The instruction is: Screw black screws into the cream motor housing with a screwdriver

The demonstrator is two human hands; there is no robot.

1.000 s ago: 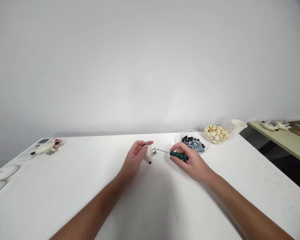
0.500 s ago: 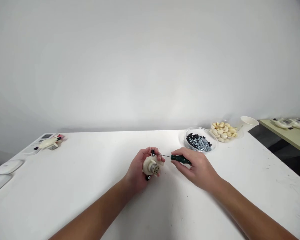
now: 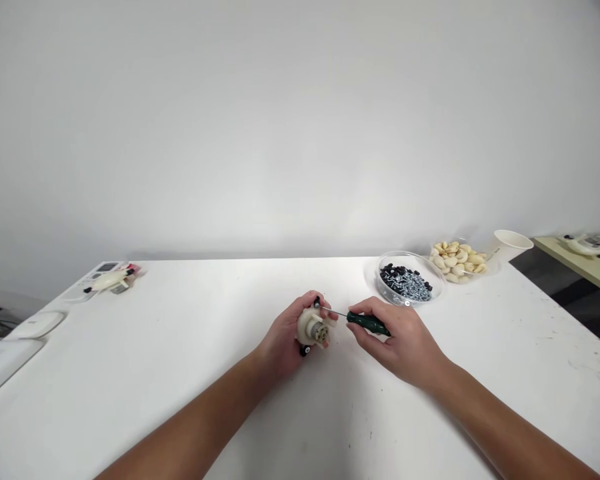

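Note:
My left hand (image 3: 283, 339) is wrapped round a small cream plastic housing (image 3: 305, 325) with a metal motor (image 3: 321, 333) facing me. Black rubber feet (image 3: 305, 350) stick out at its top and bottom, each with a screw head. My right hand (image 3: 403, 337) grips the dark green handle of a screwdriver (image 3: 369, 323) between thumb and fingers. The screwdriver's thin shaft points left, its tip at the upper black foot (image 3: 317, 303). Whether the tip sits in the screw head is too small to tell.
A clear round dish (image 3: 410, 285) holds many screws and black rubber pieces. Behind it are a bag of cream plastic parts (image 3: 459, 261) and a tilted paper cup (image 3: 511, 245). At left lie a similar assembly (image 3: 111, 281) and white boxes (image 3: 15, 360). A greenish table (image 3: 580, 263) stands right.
The whole scene has shifted slightly to the right in view, as the camera turned a little left. Both hands keep their holds, with the screwdriver still at the upper foot.

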